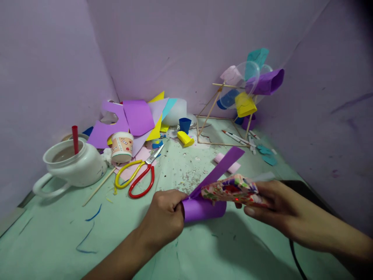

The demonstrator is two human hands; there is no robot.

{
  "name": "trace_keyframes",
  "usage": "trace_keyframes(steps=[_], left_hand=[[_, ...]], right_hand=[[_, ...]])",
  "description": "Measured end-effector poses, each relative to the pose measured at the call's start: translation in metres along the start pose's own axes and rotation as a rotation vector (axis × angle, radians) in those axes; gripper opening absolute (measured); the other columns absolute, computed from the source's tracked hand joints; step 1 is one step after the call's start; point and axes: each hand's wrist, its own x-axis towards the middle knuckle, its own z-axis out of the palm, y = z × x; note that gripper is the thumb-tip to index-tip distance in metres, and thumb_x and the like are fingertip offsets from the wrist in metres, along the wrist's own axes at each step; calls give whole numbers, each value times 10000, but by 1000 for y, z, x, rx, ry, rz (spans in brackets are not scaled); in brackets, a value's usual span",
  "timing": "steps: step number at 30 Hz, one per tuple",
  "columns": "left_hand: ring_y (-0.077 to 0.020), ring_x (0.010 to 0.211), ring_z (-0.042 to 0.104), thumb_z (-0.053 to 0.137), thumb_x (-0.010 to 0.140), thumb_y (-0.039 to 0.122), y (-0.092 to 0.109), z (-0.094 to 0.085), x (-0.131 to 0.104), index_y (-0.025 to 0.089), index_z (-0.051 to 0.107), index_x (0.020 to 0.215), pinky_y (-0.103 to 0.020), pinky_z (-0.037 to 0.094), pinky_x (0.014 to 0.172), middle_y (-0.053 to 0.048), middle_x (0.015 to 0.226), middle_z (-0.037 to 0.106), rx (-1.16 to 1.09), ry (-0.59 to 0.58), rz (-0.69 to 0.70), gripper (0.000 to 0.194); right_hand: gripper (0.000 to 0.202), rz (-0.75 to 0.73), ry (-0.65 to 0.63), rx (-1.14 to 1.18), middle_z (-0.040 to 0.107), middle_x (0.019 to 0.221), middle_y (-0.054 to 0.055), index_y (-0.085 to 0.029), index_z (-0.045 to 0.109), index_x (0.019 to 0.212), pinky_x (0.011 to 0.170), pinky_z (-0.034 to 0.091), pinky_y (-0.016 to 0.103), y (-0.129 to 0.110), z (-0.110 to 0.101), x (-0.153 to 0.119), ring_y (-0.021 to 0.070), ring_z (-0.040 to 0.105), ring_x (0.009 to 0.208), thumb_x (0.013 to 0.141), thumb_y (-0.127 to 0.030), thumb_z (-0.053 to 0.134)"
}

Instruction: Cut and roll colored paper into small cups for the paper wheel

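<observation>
Pale purple walls (186, 50) fill the top of the frame; green table (125, 245) below, marked with blue strokes at lower left; purple tube (205, 212), rolled paper, lies just below centre; long flap (223, 167) of the same purple sticks up from it toward upper right.

Left hand (166, 214) closed round the tube's left end, thumb on top near the flap's base; right hand (281, 212) grips the rear of a floral tool (233, 190), looks like a glue gun, small red light on it; its front end sits at the flap-tube seam, can't tell if touching; black cord (295, 258) at lower right.

Handling, my read: tube very light, thin-walled, springy, dents under a hard pinch; flap likely floppy, creases easily; best hold is the tube's end, light pressure, fingers off the seam; tool heavier and rigid, take it by the rear body, front may be hot.

Around: scissors (154, 155), paper cup (122, 146) and white pot (84, 167) at left; purple sheets (138, 116) behind them; stick frame (211, 110) at upper right, coloured paper cups on it; markers (233, 137) by its base.
</observation>
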Motion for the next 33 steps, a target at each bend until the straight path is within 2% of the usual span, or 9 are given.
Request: trace_keyframes(steps=[3, 5, 8, 11, 14, 19, 24, 27, 33], left_hand=[[-120, 526, 553, 452, 670, 34, 2, -4, 2, 150, 656, 614, -215, 369, 485, -9, 565, 620, -42, -8, -96, 240], [-115, 501, 533, 466, 664, 50, 4, -7, 4, 149, 646, 589, -206, 344, 457, 2, 528, 592, -51, 9, -151, 219], [-104, 469, 500, 474, 641, 69, 8, -11, 6, 152, 624, 551, -188, 314, 430, 22, 480, 549, -66, 44, -196, 194], [-96, 441, 479, 471, 634, 95, 10, -11, 8, 151, 608, 525, -177, 301, 412, 29, 449, 521, -71, 71, -200, 183], [-101, 437, 481, 467, 648, 123, 6, -9, 6, 154, 602, 524, -182, 302, 410, 24, 446, 521, -59, 83, -183, 186], [-107, 442, 472, 486, 674, 173, -3, -6, 0, 184, 539, 524, -189, 302, 417, 38, 462, 522, -87, 100, -192, 160], [-106, 444, 417, 482, 656, 205, 9, -10, 1, 188, 512, 486, -194, 276, 427, 47, 429, 463, -45, 146, -309, 174], [-103, 441, 404, 479, 638, 212, 14, -11, 2, 186, 490, 477, -192, 261, 428, 50, 418, 453, -45, 148, -328, 164], [-108, 455, 413, 478, 628, 237, 15, -10, 2, 187, 479, 471, -190, 277, 447, 47, 431, 453, -38, 145, -363, 165]], right_hand=[[261, 65, -22, 146, 630, 708, 25, -229, 686, 895, 589, 486, 279, 8, -14, 0, 192, 576, 652, 681, -376, 666], [281, 118, 52, 232, 578, 623, 11, -222, 676, 878, 485, 439, 251, 21, -23, 1, 154, 513, 534, 672, -413, 669], [263, 207, 191, 404, 452, 507, -34, -195, 639, 818, 355, 291, 205, 46, -30, 7, 90, 351, 401, 687, -423, 650], [171, 326, 339, 546, 519, 583, -12, -181, 614, 738, 391, 346, 186, 68, -28, 18, 91, 440, 467, 673, -329, 671], [125, 415, 392, 576, 555, 578, 1, -158, 628, 682, 407, 373, 170, 83, -23, 28, 86, 473, 484, 649, -255, 700], [135, 421, 436, 640, 607, 585, 33, -114, 678, 723, 388, 377, 169, 95, -23, 31, 91, 499, 481, 657, -228, 705], [110, 354, 558, 746, 618, 613, 35, -131, 669, 693, 429, 439, 192, 99, -32, 25, 102, 528, 492, 713, -238, 651], [71, 353, 634, 787, 621, 634, 26, -144, 660, 711, 450, 458, 174, 99, -31, 25, 88, 530, 497, 733, -206, 632], [84, 383, 651, 740, 608, 625, 28, -140, 646, 738, 462, 466, 169, 105, -20, 41, 84, 533, 492, 753, -206, 597]])
